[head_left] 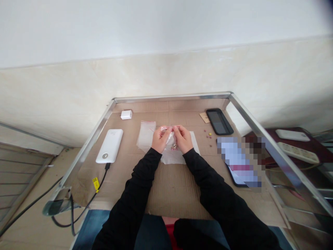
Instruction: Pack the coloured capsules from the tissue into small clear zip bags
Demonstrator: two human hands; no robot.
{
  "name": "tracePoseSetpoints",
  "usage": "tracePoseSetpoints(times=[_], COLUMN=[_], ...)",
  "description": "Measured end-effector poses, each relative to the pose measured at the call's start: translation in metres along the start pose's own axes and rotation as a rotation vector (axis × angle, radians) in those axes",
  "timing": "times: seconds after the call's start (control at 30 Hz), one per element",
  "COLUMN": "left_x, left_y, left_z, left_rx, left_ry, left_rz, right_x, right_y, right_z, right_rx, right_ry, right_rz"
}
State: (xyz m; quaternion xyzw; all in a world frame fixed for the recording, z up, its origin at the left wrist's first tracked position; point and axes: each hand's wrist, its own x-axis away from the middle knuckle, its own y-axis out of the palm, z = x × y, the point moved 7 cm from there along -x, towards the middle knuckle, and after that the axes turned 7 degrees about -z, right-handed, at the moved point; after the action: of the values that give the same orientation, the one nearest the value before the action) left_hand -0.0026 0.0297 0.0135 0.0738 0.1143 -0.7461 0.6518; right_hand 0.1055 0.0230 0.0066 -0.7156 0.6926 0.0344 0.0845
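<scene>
black sleeves: a person's forearms (135,187) are reaching forward over a cardboard-covered table, elbows apart and wrists turning inward.
left hand: the left hand (160,139) is grasping one end of the top edge of a small clear zip bag (169,139).
right hand: the right hand (183,139) is pinching the same edge just beside the left hand.
grip: the fingers (166,129) of both hands are closed on the bag's red-striped top, nearly touching at the centre.
contents: a small metallic piece (174,147) is sitting low in the bag, too small to identify.
bag position: the bag is hanging between the hands, just above a white sheet (179,158).
beside the hands: a second clear bag (145,135) with a red strip is lying flat to the left, partly under the left hand.
table: a cardboard sheet (171,191) is lining a steel table frame (171,98).
left side: a white power bank (109,146) is lying with a black cable (100,182) running from it, and a white charger (126,114) is sitting near the far edge.
right side: a black phone (219,121) is resting on a kraft card (204,117), with tiny pink and yellow beads (208,134) lying near it, and a second phone (235,178) is lying partly blurred out.
</scene>
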Motion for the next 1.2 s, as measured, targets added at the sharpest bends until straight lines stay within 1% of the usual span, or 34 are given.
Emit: tracePoseSetpoints(times=[0.07, 0.23, 0.33, 0.43, 0.5, 0.57, 0.77, 0.83, 0.97, 1.07, 1.2], left_x=[0.001, 0.001, 0.0, 0.001, 0.002, 0.002, 0.002, 0.002, 0.001, 0.001, 0.0], left_y=[0.0, 0.001, 0.003, 0.01, 0.013, 0.014, 0.01, 0.008, 0.004, 0.002, -0.002], left_z=[0.0, -0.008, -0.012, -0.016, -0.016, -0.014, -0.006, -0.005, -0.005, -0.003, 0.001], left_rx=[-0.004, 0.039, 0.08, 0.101, 0.109, 0.115, 0.077, 0.065, 0.109, 0.095, 0.057], left_ry=[-0.008, -0.058, -0.081, -0.124, -0.142, -0.13, -0.081, -0.078, -0.074, -0.043, -0.014], left_rz=[-0.005, -0.028, -0.047, -0.122, -0.17, -0.183, -0.155, -0.139, -0.089, -0.073, -0.036], right_x=[-0.001, -0.001, -0.001, -0.001, -0.001, -0.001, 0.0, 0.0, -0.001, -0.002, -0.003], right_y=[-0.001, -0.002, -0.002, -0.002, -0.001, 0.0, 0.0, -0.003, -0.008, -0.009, -0.008], right_z=[-0.002, -0.005, -0.004, -0.005, -0.008, -0.01, -0.014, -0.014, -0.011, -0.01, -0.007], right_rx=[0.013, 0.062, 0.045, 0.024, 0.06, 0.116, 0.207, 0.198, 0.174, 0.157, 0.089], right_ry=[-0.015, -0.056, -0.05, -0.035, -0.048, -0.072, -0.119, -0.105, -0.066, -0.063, -0.047], right_rz=[-0.008, -0.03, -0.054, -0.081, -0.094, -0.108, -0.108, -0.091, -0.056, -0.046, -0.072])
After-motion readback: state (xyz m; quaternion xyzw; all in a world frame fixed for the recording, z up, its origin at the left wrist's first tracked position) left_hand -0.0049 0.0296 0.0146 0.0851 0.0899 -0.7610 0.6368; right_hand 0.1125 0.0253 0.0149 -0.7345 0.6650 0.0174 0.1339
